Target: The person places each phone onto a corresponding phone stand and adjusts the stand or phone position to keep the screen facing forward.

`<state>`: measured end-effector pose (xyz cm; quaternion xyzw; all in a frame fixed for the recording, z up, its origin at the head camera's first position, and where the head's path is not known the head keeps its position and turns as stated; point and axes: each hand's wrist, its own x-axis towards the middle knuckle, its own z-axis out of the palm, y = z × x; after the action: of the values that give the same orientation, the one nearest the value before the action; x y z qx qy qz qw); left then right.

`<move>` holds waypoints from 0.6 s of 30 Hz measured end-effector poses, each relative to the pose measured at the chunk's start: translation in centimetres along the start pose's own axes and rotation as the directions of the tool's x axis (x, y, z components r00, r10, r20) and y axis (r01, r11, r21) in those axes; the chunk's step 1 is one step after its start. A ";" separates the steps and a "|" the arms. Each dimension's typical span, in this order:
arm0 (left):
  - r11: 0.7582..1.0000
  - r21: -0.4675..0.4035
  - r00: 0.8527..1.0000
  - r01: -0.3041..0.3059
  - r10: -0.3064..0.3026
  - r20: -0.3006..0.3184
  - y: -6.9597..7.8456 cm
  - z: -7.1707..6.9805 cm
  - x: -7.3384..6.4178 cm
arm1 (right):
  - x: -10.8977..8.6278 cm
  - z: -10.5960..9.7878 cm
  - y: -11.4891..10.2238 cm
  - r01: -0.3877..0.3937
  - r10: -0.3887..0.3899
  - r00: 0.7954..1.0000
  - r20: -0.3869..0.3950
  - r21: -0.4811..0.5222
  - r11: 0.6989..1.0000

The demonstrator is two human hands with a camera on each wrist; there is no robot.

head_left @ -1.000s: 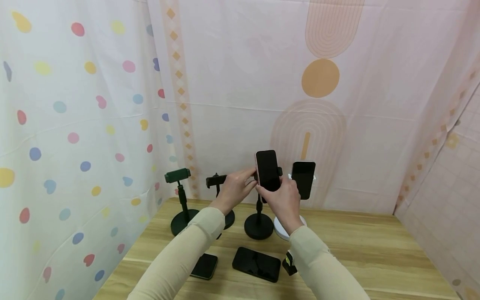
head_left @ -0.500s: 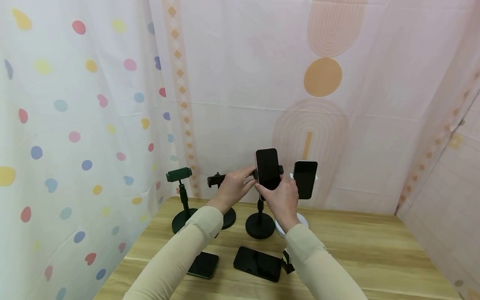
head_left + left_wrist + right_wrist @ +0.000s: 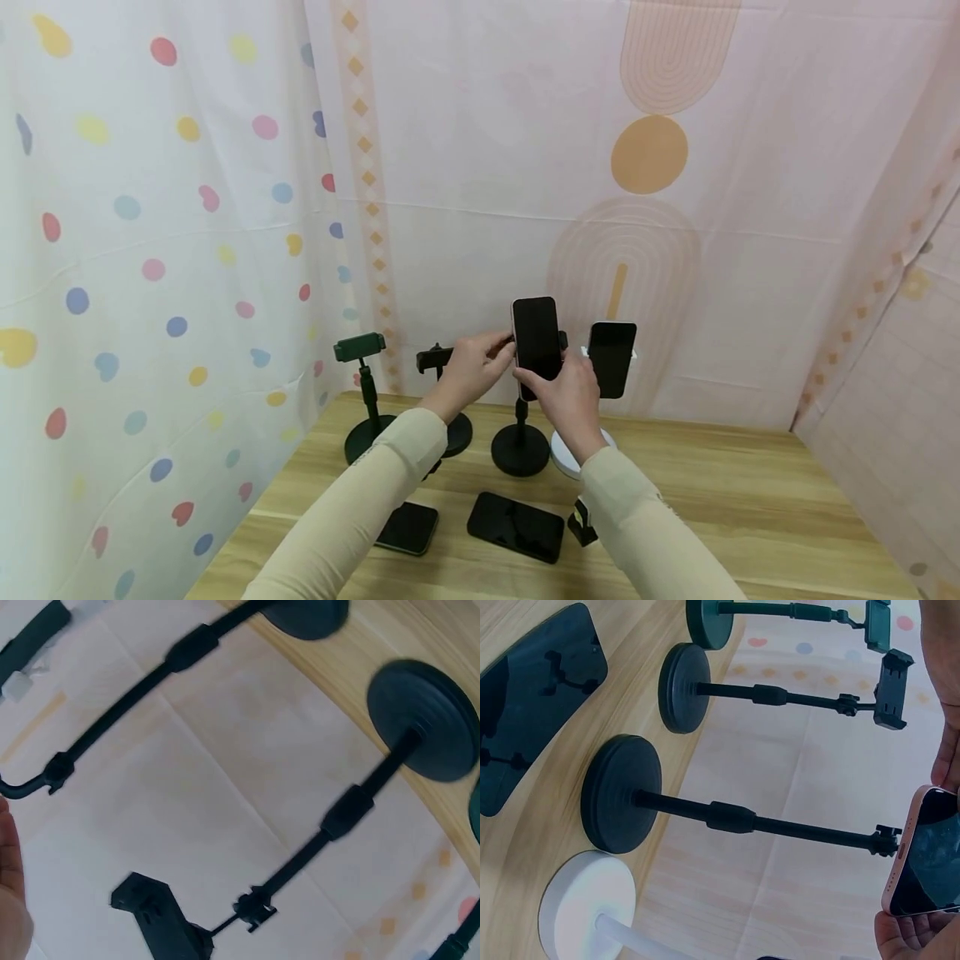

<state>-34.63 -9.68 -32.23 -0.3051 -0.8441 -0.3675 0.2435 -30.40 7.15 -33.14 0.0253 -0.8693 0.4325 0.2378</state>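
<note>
Pink-framed smartphone point(image 3: 537, 337), screen dark and facing the wearer. Head view: phone near upright, at the top of a black phone stand point(image 3: 520, 450), third from left in a row of four on the wood-grain table point(image 3: 720, 479). Right hand point(image 3: 567, 396) grips its lower part, thumb across the front. Left hand point(image 3: 474, 367) is at the left edge, fingers bent and close together; cannot tell whether they pinch phone or clamp. To the left: green stand point(image 3: 360, 347) and second black stand point(image 3: 435, 358). To the right: white stand point(image 3: 565, 457), bearing a dark-screened phone point(image 3: 612, 358). Nearer the wearer, a large black phone point(image 3: 516, 527) lies flat between a smaller phone point(image 3: 408, 527), partly behind the left sleeve, and a small black object point(image 3: 582, 523).

Left wrist view: only a sliver of the left hand at the left border, close to the bent neck of the third stand; finger state not readable here. Second black stand's clamp shows at bottom.

Right wrist view: pink frame plain at right. Left fingers touch one corner; right fingers hold the opposite side. Stand joint overlaps the phone's edge; contact unclear.
</note>
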 end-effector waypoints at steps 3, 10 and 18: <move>0.995 -0.041 0.995 0.093 -0.092 0.024 0.6 0.1 0.4 | 0.1 -0.1 -0.1 -0.015 0.015 1.000 0.025 0.002 1.000; 0.963 -0.124 0.971 0.238 -0.233 0.054 1.8 0.2 0.6 | 0.7 -0.8 -0.2 -0.009 0.009 0.998 0.061 0.003 1.000; 0.910 -0.229 0.938 0.345 -0.325 0.124 2.4 0.3 0.7 | 2.8 -2.1 0.0 -0.043 0.021 0.978 0.206 0.105 0.994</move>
<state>-33.52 -7.92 -30.79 -0.1986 -0.8409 -0.4930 0.1018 -32.11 9.19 -30.82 0.0684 -0.8646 0.4781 0.1385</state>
